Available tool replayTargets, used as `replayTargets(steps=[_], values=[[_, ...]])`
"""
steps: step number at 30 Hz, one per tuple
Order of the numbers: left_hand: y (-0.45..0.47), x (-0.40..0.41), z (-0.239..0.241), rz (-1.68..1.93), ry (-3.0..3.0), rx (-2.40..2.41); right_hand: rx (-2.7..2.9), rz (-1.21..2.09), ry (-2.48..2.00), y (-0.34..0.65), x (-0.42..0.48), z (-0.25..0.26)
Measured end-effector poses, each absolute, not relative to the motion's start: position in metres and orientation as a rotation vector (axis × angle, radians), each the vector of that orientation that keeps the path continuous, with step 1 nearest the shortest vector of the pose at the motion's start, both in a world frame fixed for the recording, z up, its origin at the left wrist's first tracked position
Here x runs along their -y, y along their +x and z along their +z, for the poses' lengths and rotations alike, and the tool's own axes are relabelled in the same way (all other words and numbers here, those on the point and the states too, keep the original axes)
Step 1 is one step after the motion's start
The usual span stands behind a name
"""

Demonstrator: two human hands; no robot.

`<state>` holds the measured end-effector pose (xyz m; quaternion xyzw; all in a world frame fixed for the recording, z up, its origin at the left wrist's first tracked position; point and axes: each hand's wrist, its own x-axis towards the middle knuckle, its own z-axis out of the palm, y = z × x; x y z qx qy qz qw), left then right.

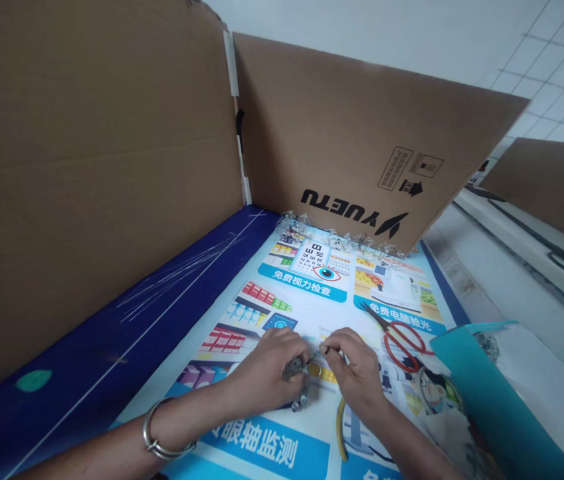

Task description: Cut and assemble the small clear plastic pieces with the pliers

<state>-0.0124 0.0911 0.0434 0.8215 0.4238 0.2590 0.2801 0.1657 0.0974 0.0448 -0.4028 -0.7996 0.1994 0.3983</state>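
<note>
My left hand (272,370) is closed around a small silvery beaded piece (298,383) that hangs below the fingers. A silver bangle (159,433) sits on that wrist. My right hand (355,367) pinches a thin wire or pin (316,355) whose tip meets the beaded piece. Both hands rest low over a printed poster (312,293) spread on the table. A yellow-handled tool (341,430) lies under my right wrist, mostly hidden.
Red-handled scissors (402,340) lie just right of my right hand. A teal folder (487,400) lies at the right with crumpled plastic on it. Clear beaded pieces (342,237) line the poster's far edge. Cardboard walls (92,167) stand at left and back.
</note>
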Motion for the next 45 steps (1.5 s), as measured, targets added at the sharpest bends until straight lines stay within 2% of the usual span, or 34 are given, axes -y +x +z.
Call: replayTargets(steps=[4,10,14,19,24,29,37,45], values=[[-0.008,-0.086,0.042,0.661,2.248,-1.120,2.161,0.426,-0.926,0.159,-0.093,0.054],[-0.012,-0.092,0.041,0.646,2.269,-1.141,2.165,0.335,-1.023,0.166,-0.097,0.056],[-0.014,-0.093,0.043,0.640,2.290,-1.105,2.339,0.331,-0.864,0.162,-0.090,0.058],[-0.013,-0.093,0.043,0.654,2.302,-1.160,2.219,0.277,-1.040,0.169,-0.099,0.059],[-0.015,-0.096,0.037,0.693,2.273,-1.139,2.323,0.330,-0.950,0.170,-0.097,0.052],[-0.013,-0.097,0.036,0.717,2.248,-1.113,2.232,0.376,-1.006,0.170,-0.102,0.053],[-0.010,-0.101,0.026,0.960,2.089,-1.024,2.141,0.491,-1.052,0.175,-0.111,0.046],[-0.013,-0.102,0.021,0.993,2.010,-1.022,2.105,0.630,-1.078,0.178,-0.114,0.041]])
